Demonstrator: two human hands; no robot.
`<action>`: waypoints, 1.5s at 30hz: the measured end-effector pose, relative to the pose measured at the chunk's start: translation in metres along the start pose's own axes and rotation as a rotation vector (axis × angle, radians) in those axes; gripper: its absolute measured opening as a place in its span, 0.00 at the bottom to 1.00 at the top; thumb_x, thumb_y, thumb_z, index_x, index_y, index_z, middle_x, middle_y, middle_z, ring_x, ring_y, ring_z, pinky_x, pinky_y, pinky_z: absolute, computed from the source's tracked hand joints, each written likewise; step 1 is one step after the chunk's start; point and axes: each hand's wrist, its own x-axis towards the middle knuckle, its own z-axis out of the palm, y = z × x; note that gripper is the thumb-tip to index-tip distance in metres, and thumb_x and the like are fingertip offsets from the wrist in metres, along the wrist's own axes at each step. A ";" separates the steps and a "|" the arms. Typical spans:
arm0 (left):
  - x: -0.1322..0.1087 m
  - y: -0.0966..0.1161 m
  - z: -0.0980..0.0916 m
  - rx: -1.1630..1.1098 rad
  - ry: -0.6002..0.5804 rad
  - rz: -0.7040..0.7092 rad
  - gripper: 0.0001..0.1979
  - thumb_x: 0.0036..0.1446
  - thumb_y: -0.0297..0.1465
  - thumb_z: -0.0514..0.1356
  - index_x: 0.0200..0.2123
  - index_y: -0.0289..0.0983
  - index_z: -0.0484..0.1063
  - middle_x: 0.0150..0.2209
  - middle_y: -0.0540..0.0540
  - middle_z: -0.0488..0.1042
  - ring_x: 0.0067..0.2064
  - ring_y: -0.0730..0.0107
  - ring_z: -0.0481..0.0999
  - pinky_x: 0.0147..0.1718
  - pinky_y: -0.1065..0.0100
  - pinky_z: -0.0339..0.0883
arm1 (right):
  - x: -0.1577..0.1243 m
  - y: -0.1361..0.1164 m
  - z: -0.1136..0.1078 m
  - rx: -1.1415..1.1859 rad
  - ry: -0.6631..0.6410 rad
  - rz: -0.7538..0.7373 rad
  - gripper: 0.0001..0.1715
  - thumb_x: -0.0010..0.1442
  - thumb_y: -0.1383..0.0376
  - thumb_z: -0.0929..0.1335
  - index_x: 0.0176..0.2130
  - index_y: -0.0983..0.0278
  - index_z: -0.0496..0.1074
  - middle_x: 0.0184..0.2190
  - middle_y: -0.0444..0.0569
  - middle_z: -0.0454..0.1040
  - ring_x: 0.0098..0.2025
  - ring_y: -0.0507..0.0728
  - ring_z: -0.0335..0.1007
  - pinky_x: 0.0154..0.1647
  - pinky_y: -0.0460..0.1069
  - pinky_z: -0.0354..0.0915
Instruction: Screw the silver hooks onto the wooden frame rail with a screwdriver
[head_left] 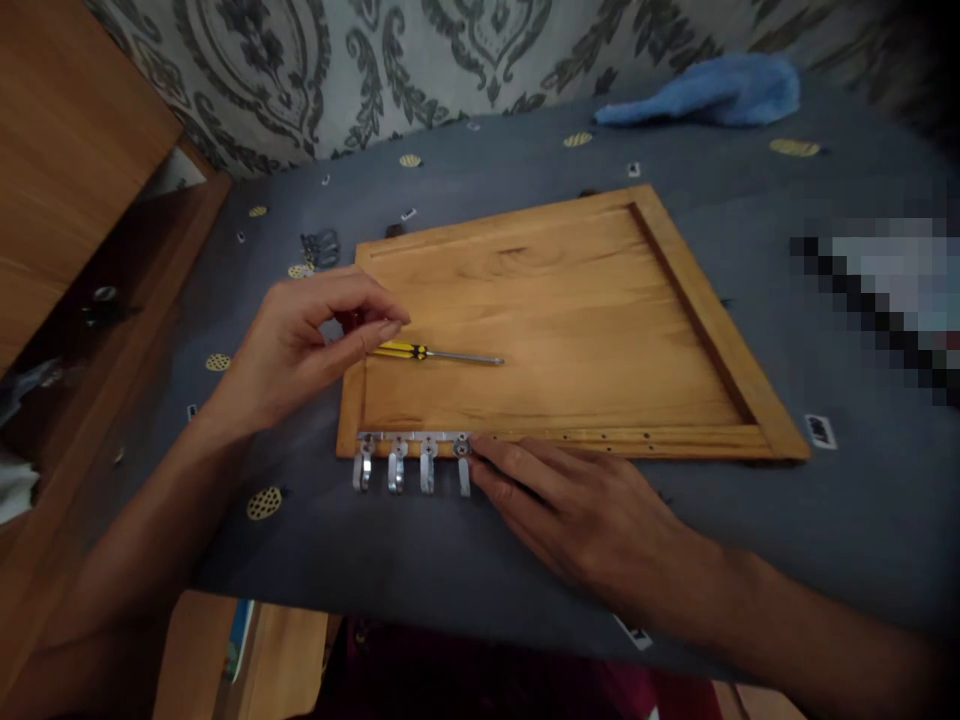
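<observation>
Head view: the metal hook rail (412, 436), on the near edge of the wooden panel (570, 300), appears light, stiff, best held by its strip; right hand (589, 500), fingers together, touches it, left hand (300, 335) narrow, contents indeterminable.

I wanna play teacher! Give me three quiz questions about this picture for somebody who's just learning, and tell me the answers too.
1. How many hooks show along the near edge of the wooden board?
2. True or false: the tip of the screwdriver points away from the left hand.
3. Which hand is at the right end of the row of hooks? A) left B) right

Key: 1. Four; 2. True; 3. B, the right hand.
</observation>
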 end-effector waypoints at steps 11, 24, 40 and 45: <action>0.011 -0.031 -0.002 0.156 -0.107 -0.006 0.09 0.59 0.35 0.57 0.38 0.37 0.73 0.35 0.49 0.73 0.36 0.72 0.70 0.35 0.71 0.63 | -0.003 0.003 0.006 -0.019 0.067 -0.027 0.18 0.64 0.75 0.57 0.47 0.70 0.71 0.47 0.56 0.74 0.42 0.57 0.72 0.37 0.51 0.72; 0.010 -0.034 -0.005 0.189 -0.409 -0.061 0.06 0.56 0.34 0.59 0.34 0.37 0.69 0.29 0.52 0.70 0.29 0.73 0.65 0.29 0.70 0.54 | -0.001 0.001 0.001 -0.015 0.025 -0.023 0.16 0.65 0.74 0.59 0.48 0.72 0.70 0.47 0.55 0.74 0.43 0.57 0.71 0.37 0.51 0.71; 0.003 0.060 -0.006 -0.160 0.228 0.030 0.10 0.56 0.34 0.63 0.34 0.43 0.63 0.31 0.56 0.67 0.35 0.77 0.71 0.32 0.72 0.65 | -0.002 0.000 0.003 -0.006 0.021 0.006 0.15 0.66 0.71 0.59 0.48 0.70 0.70 0.48 0.54 0.73 0.43 0.56 0.71 0.35 0.51 0.71; -0.005 0.063 0.007 0.013 0.222 0.121 0.09 0.57 0.35 0.62 0.34 0.42 0.62 0.30 0.57 0.67 0.37 0.80 0.71 0.34 0.75 0.69 | -0.004 0.000 0.004 -0.006 0.019 0.004 0.16 0.65 0.72 0.60 0.50 0.70 0.69 0.48 0.53 0.73 0.45 0.58 0.70 0.34 0.52 0.71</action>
